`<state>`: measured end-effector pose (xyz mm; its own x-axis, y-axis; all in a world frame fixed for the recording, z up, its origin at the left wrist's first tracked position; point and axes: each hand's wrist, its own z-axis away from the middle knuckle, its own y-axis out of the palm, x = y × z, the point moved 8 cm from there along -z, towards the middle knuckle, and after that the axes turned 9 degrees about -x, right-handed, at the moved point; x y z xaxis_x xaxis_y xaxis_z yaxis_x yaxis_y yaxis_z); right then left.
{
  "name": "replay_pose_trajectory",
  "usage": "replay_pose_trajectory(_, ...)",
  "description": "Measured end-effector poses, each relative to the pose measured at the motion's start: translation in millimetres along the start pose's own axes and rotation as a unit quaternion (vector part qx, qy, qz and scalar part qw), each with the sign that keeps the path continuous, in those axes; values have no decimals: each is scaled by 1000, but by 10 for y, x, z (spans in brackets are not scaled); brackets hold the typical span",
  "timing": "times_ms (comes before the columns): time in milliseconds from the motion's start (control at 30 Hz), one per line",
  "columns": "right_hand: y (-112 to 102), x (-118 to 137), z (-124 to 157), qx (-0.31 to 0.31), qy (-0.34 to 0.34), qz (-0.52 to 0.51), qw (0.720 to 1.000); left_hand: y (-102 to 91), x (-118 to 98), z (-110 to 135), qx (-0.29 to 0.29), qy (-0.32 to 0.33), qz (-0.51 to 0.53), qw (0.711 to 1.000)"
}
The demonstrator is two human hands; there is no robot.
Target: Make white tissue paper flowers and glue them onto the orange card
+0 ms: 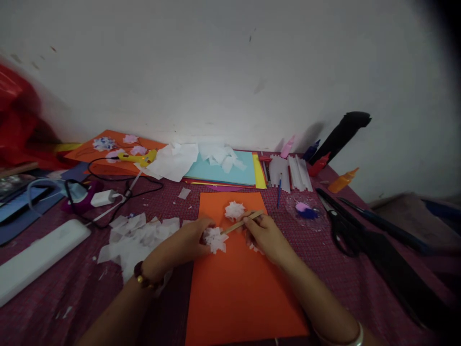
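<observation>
My left hand (197, 236) is closed on a white paper flower (216, 240) with ruffled petals, held over the orange sheet (248, 293). Pinched in my right hand (261, 235) is a flat wooden stick (236, 225), its tip touching the middle of that flower. Just beyond my hands, a second white flower (235, 210) lies on the upper part of the orange sheet. Bits of white paper (254, 248) show beneath my right hand, mostly hidden by it.
Cut white paper pieces (133, 240) lie at left, by a white power strip (43, 257). Behind are a yellow glue gun (139, 157) and blue paper (223, 170). At right are a paint dish (306, 210), black scissors (342, 235), paint bottles (344, 180) and a blue brush (279, 191).
</observation>
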<state>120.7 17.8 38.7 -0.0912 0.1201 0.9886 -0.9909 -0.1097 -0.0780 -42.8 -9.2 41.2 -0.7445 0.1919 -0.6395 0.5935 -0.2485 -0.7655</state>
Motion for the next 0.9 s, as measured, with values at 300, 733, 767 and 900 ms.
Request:
replay_pose_trajectory(300, 69, -54, 7, -6, 6, -11, 1000, 12, -19, -15, -20, 18, 0, 1000)
replay_pose_trajectory(733, -314, 149, 93, -71, -44, -98, 992, -227, 92, 44, 5, 19, 88, 996)
replay_pose_trajectory(767, -273, 153, 120, -53, -53, -89, 993, -246, 125, 29, -6, 15, 92, 996)
replay_pose_trajectory(900, -94, 157, 210, 4, -108, -5, 994, -206, 214, -38, -17, -4, 113, 993)
